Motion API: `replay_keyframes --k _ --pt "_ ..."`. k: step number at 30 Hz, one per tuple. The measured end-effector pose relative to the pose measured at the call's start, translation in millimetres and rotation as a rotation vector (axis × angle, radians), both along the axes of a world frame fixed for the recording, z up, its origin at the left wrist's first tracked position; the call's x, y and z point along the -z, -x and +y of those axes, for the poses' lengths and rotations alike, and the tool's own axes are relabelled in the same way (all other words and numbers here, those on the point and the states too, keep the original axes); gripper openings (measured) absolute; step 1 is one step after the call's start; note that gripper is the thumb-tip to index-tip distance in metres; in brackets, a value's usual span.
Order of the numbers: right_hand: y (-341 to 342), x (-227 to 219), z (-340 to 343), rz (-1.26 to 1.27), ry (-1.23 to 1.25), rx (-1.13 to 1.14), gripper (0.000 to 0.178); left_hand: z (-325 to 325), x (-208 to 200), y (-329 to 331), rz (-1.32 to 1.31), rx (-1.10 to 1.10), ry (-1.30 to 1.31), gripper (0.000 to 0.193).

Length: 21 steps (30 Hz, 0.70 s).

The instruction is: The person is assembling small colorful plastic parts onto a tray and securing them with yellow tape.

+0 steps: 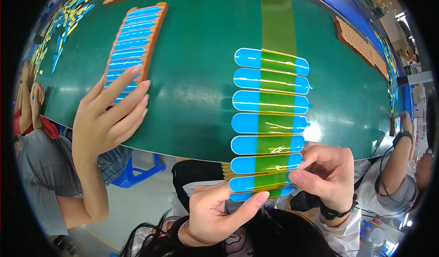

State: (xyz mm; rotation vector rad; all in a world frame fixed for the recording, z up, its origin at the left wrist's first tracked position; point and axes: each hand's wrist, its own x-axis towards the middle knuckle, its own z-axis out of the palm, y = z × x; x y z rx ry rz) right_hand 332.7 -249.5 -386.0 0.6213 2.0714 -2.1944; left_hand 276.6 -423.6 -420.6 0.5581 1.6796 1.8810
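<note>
A row of several blue rounded strips (244, 101) with clear glossy edges lies at the table's near side, joined by a band of transparent yellow tape (279, 23) that runs away to the far edge. My left hand (215, 213) grips the nearest strips at their left part, thumb on top and fingers underneath, where the row bends over the table edge. At the right ends of the near strips, my right hand (327, 172) has thumb and forefinger pinched together by a small blue tab. Whether the tab itself is between those fingertips I cannot tell.
Left of the row, a co-worker's hand (109, 113) rests over a brown ridged tray (153, 42) filled with similar blue strips. More ridged trays (361, 46) stand at the far left and right. Blue and yellow scraps (68, 16) pile up at the left rim of the green table (196, 42).
</note>
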Motion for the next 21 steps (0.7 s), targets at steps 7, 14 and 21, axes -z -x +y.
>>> replay_keyframes --k 7,14,21 --pt "1 2 0 0.042 -0.026 -0.013 0.004 -2 4 2 -0.006 0.017 0.031 0.018" --pt "-1 -2 2 0.11 -0.022 -0.023 0.005 4 -8 2 0.024 0.018 0.003 0.02" --pt "2 -7 3 0.2 -0.079 0.007 0.007 8 -10 14 -0.001 -0.052 -0.158 0.031"
